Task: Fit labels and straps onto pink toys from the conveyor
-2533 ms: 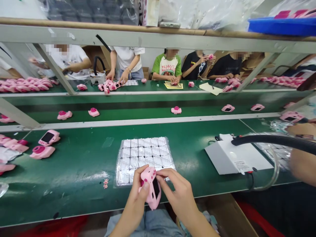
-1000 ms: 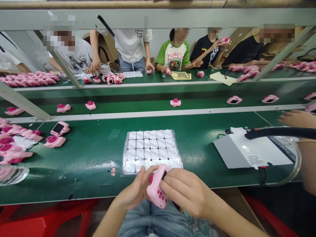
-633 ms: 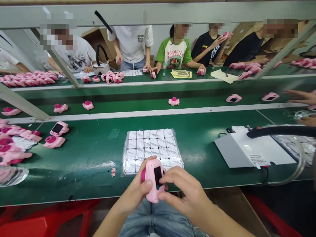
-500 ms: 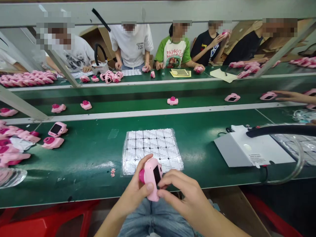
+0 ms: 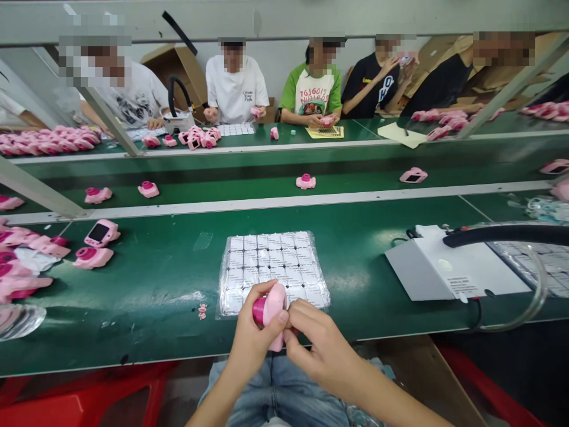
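Observation:
A pink toy camera point(image 5: 274, 308) with a magenta lens is held above the table's front edge, its lens pointing left. My left hand point(image 5: 254, 329) is wrapped round its left side, the thumb on the pink body. At the camera's back, my right hand point(image 5: 317, 341) is closed, thumb and fingertips pinched together; what they hold, if anything, is too small to make out. Just behind the hands lies a plastic-wrapped sheet of white square labels point(image 5: 271, 261).
More pink cameras point(image 5: 91, 257) are piled at the left. A white machine with a black hose point(image 5: 453, 267) stands at the right. Several cameras lie on the green belt point(image 5: 231, 190) beyond a metal rail. Co-workers point(image 5: 235, 89) sit across, and a red stool point(image 5: 57, 409) is lower left.
The held camera has turned so its screen no longer shows. My right fingers have closed together at its back. Cameras on the belt have shifted slightly left, and a co-worker's hand at the right has gone.

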Demonstrator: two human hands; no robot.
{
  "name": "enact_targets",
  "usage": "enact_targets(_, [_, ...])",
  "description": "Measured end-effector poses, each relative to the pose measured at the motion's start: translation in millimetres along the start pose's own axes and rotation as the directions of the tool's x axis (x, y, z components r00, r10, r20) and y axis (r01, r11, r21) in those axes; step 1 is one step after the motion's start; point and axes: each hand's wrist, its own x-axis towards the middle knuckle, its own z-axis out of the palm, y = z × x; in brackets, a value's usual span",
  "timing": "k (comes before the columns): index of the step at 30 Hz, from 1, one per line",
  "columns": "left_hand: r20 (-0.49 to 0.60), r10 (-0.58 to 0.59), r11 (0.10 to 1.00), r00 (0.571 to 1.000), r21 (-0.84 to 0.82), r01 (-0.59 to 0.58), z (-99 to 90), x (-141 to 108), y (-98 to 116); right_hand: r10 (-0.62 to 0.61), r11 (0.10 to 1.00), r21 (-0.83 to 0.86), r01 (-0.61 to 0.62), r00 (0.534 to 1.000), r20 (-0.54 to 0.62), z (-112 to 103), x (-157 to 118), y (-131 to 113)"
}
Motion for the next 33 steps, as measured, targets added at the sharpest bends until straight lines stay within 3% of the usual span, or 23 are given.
enact_targets(13, [0.172, -0.071, 0.991, 0.983, -0.103, 0.090, -6.3, -2, 0, 0.120, 0.983, 0.138, -0.125, 0.992, 0.046, -4, -1, -7])
enact_targets(33, [0.239, -0.104, 0.966, 0.965, -0.206, 0.155, -7.2, -3, -2, 0.165, 0.961, 0.221, -0.169, 0.986, 0.036, -2, -5, -10])
